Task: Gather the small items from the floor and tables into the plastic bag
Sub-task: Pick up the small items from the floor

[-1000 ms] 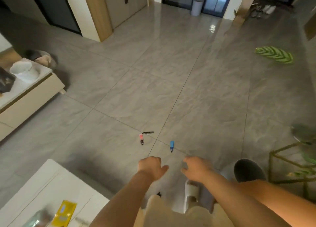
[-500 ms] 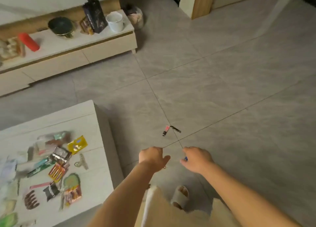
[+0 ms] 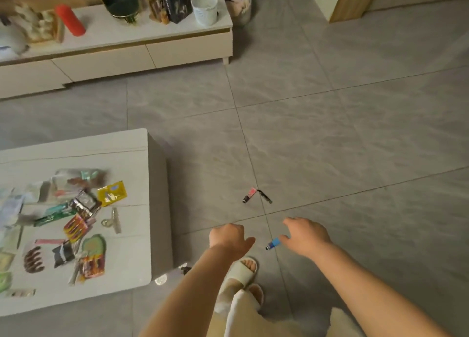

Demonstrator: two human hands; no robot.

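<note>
My view has swung left since a second ago, so the low white table (image 3: 142,143) with its heap of packets (image 3: 76,217) now fills the left. On the floor (image 3: 330,133), the pink tube (image 3: 249,195) and dark clip (image 3: 265,196) lie together ahead. My right hand (image 3: 305,236), fingers spread, is just beside the blue tube (image 3: 273,243); my left hand (image 3: 229,236) hangs loosely curled, empty. No plastic bag shows, and no writing is legible.
</note>
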